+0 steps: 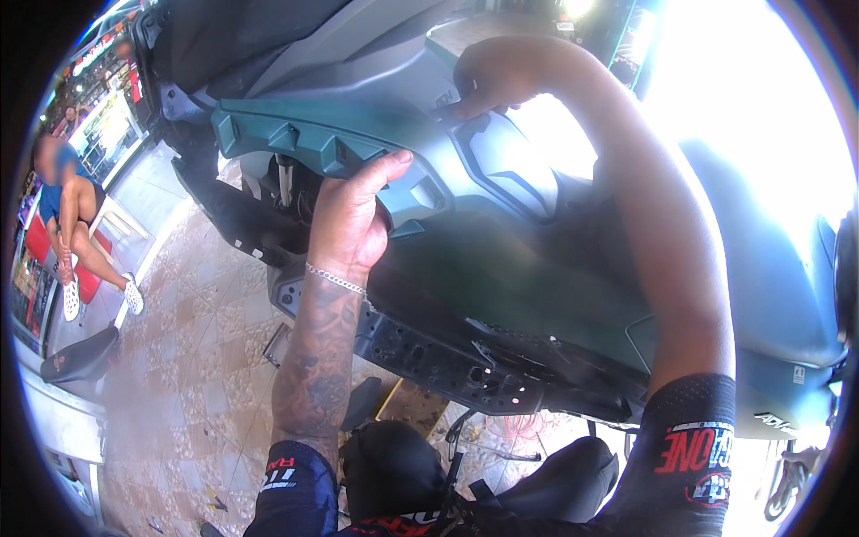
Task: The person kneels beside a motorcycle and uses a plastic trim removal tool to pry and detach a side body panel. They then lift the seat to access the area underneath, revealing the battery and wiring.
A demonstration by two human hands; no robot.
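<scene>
A dark green scooter body panel, matte with angular edges, fills the middle of the view. My left hand holds its lower left edge, thumb on the outer face and fingers hidden underneath. Farther up, my right hand reaches over the scooter and is bent around the panel's upper edge. The right thumb presses on the surface beside a raised trim piece, while most of the other fingers are hidden. Below my left hand, dark inner parts of the scooter show through an opening.
A black frame rail with holes runs along the scooter's lower side. Patterned floor tiles lie to the left, with a black scooter seat standing there. At the far left a person sits on a chair. My dark knees show below.
</scene>
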